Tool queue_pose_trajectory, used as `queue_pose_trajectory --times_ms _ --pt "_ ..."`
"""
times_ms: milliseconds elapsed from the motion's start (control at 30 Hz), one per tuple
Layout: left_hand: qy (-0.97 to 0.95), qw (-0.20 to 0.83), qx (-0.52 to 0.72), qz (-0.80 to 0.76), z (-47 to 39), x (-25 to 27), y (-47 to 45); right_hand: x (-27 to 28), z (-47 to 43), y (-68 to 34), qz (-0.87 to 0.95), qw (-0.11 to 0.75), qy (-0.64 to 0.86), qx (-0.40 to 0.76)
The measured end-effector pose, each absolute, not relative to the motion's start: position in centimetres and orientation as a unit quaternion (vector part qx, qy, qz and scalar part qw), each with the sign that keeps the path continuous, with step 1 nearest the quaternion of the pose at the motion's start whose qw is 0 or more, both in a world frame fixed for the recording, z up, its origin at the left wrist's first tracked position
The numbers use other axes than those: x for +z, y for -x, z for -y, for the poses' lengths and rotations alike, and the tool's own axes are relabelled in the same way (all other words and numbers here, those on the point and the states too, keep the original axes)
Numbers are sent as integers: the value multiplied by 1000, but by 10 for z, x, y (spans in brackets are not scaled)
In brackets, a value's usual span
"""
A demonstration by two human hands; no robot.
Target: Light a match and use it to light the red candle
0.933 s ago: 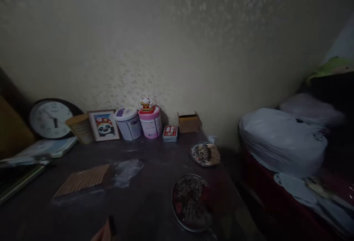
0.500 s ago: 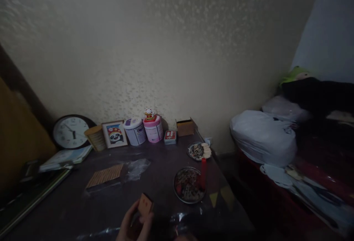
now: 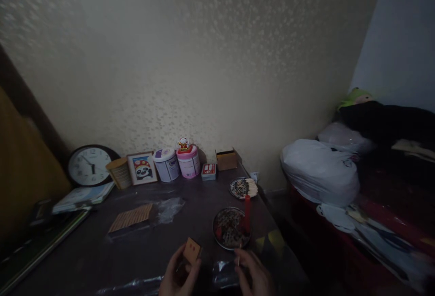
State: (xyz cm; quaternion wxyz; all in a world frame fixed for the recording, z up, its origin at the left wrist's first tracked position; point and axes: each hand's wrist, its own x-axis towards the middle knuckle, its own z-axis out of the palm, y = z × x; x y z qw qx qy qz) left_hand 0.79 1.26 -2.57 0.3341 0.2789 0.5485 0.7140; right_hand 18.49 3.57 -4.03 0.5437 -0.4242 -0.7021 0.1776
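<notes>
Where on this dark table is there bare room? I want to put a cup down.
Free: the stretch of dark tabletop between the clear plastic wrapper, the round metal dish and the back row. Crowded: along the wall, from the round wall clock to the brown cardboard box.

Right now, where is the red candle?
In the head view, the red candle stands upright at the right edge of the round metal dish, right of centre on the dark table, just beyond the right hand.
</notes>
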Motion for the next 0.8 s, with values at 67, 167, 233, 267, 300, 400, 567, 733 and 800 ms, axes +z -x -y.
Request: queue_pose_trajectory --times_ms 67,167,233,267,300,400,567,733,800 --pt "-287 340 709 -547 -11 -23 -10 -37 -37 -186 686 551 436 188" --pt "-287 352 701 -550 -9 -18 -11 -30 -35 -186 667 560 441 218" --pt "-277 364 701 -547 -7 -14 -11 -24 -32 -186 655 562 440 248" --pt "-274 375 701 -542 -6 -13 -11 -21 -31 -186 649 560 441 264" --pt "-273 392 699 -532 -5 -11 -10 -17 -30 -186 644 557 443 280" --pt "-277 484 683 -472 -3 -10 -6 -6 -27 -188 641 543 447 306" --pt "-276 596 654 -376 -3 -13 -1 6 -29 -193 665 550 451 227" --pt "-299 644 625 -324 -3 -12 -5 9 -30 -194 676 554 438 210" --pt "-292 650 617 -333 -2 -12 -8 9 -29 -192 664 564 436 226"
